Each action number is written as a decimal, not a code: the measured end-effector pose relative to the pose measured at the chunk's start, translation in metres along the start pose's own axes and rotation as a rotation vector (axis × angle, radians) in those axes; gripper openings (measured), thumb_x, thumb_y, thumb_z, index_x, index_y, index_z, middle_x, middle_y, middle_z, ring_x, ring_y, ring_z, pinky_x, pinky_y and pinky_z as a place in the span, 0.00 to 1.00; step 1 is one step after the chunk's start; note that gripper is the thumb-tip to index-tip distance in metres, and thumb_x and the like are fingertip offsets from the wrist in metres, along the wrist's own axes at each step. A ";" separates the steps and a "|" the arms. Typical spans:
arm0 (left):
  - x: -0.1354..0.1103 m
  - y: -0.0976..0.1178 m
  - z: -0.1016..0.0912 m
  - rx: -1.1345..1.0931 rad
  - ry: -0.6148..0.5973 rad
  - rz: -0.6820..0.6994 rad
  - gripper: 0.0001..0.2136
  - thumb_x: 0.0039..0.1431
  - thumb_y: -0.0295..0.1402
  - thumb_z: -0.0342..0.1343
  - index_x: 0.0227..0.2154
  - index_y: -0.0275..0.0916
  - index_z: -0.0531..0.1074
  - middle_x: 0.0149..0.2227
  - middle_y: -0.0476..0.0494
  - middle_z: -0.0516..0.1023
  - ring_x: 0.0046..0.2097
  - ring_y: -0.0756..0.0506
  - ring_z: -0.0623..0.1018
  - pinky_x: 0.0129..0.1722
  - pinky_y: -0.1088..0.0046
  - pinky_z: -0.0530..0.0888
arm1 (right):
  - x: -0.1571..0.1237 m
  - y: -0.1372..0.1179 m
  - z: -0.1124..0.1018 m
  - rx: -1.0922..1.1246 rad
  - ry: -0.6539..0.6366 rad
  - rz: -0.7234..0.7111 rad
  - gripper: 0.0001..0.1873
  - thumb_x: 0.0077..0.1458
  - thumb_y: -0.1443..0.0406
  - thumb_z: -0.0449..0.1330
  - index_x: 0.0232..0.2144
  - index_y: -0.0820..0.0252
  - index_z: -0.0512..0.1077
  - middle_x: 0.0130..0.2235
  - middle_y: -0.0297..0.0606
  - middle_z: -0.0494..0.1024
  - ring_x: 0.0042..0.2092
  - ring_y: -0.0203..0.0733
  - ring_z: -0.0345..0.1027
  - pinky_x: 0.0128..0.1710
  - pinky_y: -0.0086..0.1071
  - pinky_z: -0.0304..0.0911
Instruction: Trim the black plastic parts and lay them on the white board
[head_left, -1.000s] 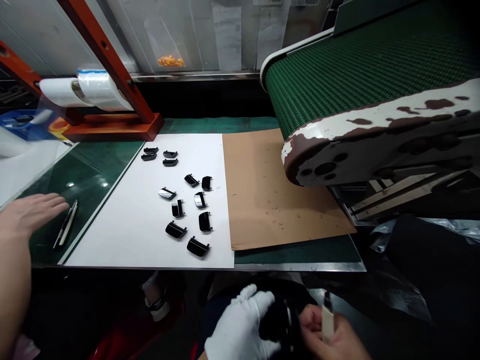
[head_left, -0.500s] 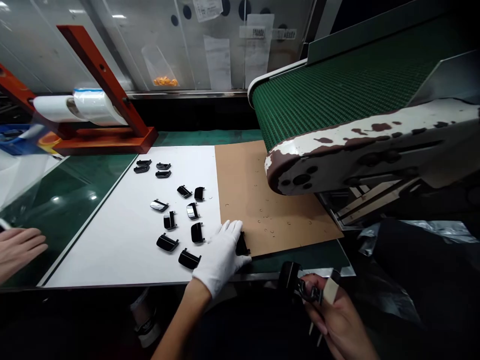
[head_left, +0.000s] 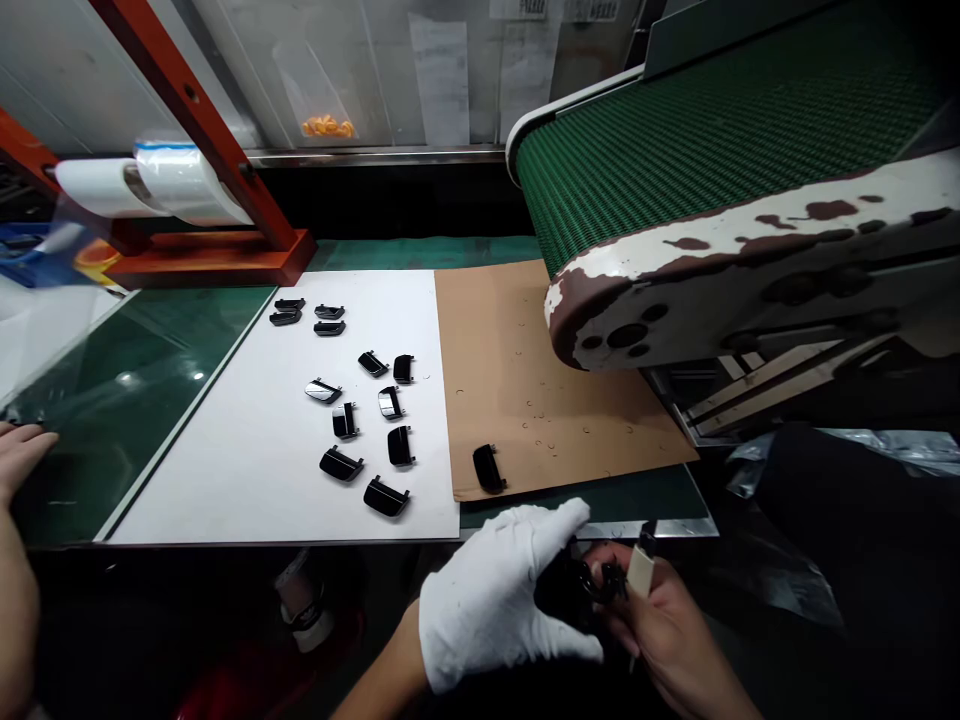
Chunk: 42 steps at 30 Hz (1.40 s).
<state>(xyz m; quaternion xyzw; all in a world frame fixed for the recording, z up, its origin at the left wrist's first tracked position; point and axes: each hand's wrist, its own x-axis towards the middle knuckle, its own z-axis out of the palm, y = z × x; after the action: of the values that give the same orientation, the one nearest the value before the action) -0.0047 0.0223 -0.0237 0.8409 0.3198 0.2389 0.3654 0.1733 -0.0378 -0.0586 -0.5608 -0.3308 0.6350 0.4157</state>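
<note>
My right hand [head_left: 660,610], bare, is closed on a glossy black plastic part [head_left: 559,585] and a slim beige tool [head_left: 640,572] with a dark end. My left hand [head_left: 502,590], in a white glove, curves round that part with thumb and fingers spread wide; whether it touches the part is hard to see. Just beyond the glove, a similar black part [head_left: 489,469] lies on the brown cardboard [head_left: 495,350]. On the white sheet [head_left: 225,430] to its left lie several more black parts [head_left: 387,496], each with small prongs.
A green conveyor belt [head_left: 675,160] with a chipped frame overhangs the cardboard at right. An orange stand [head_left: 225,265] with plastic film rolls [head_left: 187,195] is at back left. Another person's hand [head_left: 22,455] is at the left edge. Small curved bits dot the cardboard.
My gloved left hand has come off the part on the cardboard and moved right and toward me, to the part in my right hand. The other person's hand has shifted left.
</note>
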 end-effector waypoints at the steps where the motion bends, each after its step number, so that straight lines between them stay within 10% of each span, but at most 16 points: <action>1: -0.001 0.000 0.001 0.009 0.007 -0.004 0.47 0.41 0.45 0.70 0.61 0.40 0.52 0.49 0.38 0.74 0.51 0.39 0.75 0.52 0.65 0.72 | 0.000 -0.001 0.001 0.005 -0.002 0.000 0.21 0.49 0.48 0.63 0.26 0.61 0.71 0.18 0.29 0.64 0.17 0.27 0.49 0.15 0.24 0.40; 12: -0.003 -0.002 0.007 0.071 0.138 -0.046 0.42 0.44 0.37 0.69 0.60 0.38 0.52 0.48 0.39 0.75 0.47 0.42 0.77 0.48 0.68 0.75 | -0.002 -0.012 0.001 0.010 0.103 -0.020 0.25 0.55 0.46 0.55 0.37 0.62 0.75 0.10 0.24 0.57 0.15 0.29 0.49 0.17 0.26 0.47; 18: -0.007 -0.010 0.008 0.235 0.133 -0.006 0.39 0.47 0.31 0.66 0.60 0.36 0.52 0.51 0.34 0.74 0.51 0.36 0.75 0.51 0.59 0.74 | -0.003 -0.034 0.004 -0.243 0.080 0.048 0.27 0.40 0.48 0.68 0.38 0.60 0.76 0.27 0.39 0.78 0.14 0.26 0.50 0.14 0.26 0.44; 22: -0.015 -0.010 0.011 0.273 0.167 0.046 0.38 0.50 0.29 0.62 0.62 0.36 0.49 0.51 0.34 0.75 0.52 0.36 0.75 0.51 0.59 0.74 | -0.001 -0.041 0.009 -0.362 0.091 0.082 0.25 0.43 0.46 0.64 0.34 0.61 0.78 0.12 0.27 0.64 0.13 0.29 0.51 0.15 0.27 0.47; 33: -0.049 -0.035 0.056 0.271 0.349 0.095 0.33 0.54 0.42 0.59 0.60 0.37 0.54 0.48 0.32 0.77 0.51 0.36 0.77 0.49 0.60 0.77 | -0.006 -0.022 0.003 -0.134 -0.027 0.245 0.20 0.43 0.52 0.68 0.30 0.64 0.77 0.24 0.40 0.79 0.12 0.21 0.48 0.13 0.22 0.35; 42: -0.061 -0.008 0.055 0.206 0.426 0.108 0.38 0.49 0.48 0.62 0.59 0.37 0.56 0.48 0.34 0.78 0.52 0.37 0.76 0.53 0.63 0.74 | 0.002 0.012 0.010 0.064 -0.311 0.344 0.33 0.28 0.40 0.68 0.23 0.65 0.71 0.17 0.36 0.73 0.10 0.19 0.41 0.10 0.21 0.32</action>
<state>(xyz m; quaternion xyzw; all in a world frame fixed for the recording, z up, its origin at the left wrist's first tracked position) -0.0143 -0.0427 -0.0743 0.8202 0.3669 0.3963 0.1887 0.1614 -0.0411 -0.0682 -0.4907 -0.2701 0.7855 0.2632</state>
